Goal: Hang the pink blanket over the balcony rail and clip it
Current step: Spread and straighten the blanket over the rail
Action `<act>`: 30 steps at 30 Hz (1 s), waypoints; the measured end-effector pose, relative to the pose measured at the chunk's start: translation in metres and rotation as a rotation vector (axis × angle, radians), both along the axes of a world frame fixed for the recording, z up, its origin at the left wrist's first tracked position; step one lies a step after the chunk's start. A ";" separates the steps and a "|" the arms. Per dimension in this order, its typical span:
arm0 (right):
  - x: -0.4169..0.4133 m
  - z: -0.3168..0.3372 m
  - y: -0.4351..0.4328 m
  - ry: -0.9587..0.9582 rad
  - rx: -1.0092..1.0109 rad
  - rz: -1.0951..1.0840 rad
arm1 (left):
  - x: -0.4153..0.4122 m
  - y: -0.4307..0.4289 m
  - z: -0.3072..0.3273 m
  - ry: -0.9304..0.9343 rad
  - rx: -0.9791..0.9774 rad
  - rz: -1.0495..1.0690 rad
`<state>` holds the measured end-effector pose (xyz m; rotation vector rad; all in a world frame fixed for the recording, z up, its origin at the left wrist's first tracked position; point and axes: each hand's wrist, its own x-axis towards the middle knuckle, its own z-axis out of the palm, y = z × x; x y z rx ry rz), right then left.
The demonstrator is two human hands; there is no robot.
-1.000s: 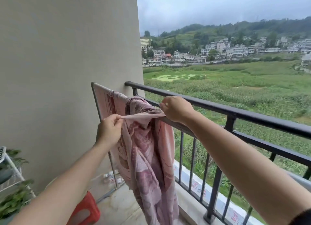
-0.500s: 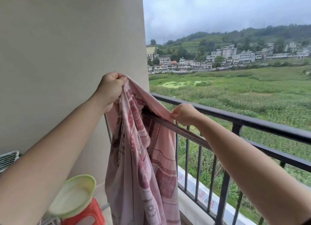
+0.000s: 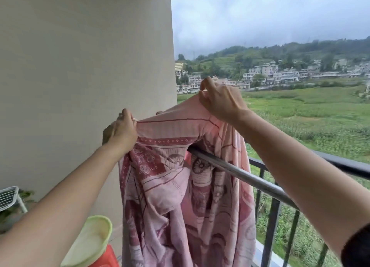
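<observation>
Both hands pinch pink blanket (image 3: 180,186) top edge: left hand (image 3: 120,131) near wall, right hand (image 3: 219,100) higher, above rail (image 3: 250,178). Edge runs w/ rail; bulk hangs below.

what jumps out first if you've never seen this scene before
The pink blanket fills the centre, draped over the silver bar just inside the black balcony rail. The left hand grips its top edge near the beige wall, and the right hand pinches it higher up. Green fields and a hillside village spread out at right; a pale green basin sits at lower left.
</observation>
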<state>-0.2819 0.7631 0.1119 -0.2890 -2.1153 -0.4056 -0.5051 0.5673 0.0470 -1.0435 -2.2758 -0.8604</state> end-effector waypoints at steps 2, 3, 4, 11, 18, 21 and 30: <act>-0.012 0.001 -0.004 -0.025 -0.007 0.003 | 0.010 0.005 -0.013 0.084 -0.004 0.098; -0.018 0.001 -0.007 -0.031 -0.009 -0.006 | 0.020 0.007 -0.023 0.171 -0.021 0.141; -0.023 0.000 -0.009 -0.040 -0.011 -0.018 | 0.033 0.007 -0.034 0.261 0.000 0.115; -0.037 -0.011 -0.016 -0.095 -0.071 -0.127 | 0.139 0.029 -0.154 0.331 -0.016 -0.468; -0.020 -0.023 -0.006 -0.103 -0.074 -0.117 | 0.154 0.044 -0.201 0.128 -0.601 -0.218; -0.002 -0.030 0.009 -0.116 -0.072 -0.078 | 0.120 0.022 -0.196 0.276 -0.376 -0.289; -0.002 -0.072 0.001 -0.082 -0.297 -0.252 | 0.033 -0.006 -0.036 -0.128 0.366 -0.092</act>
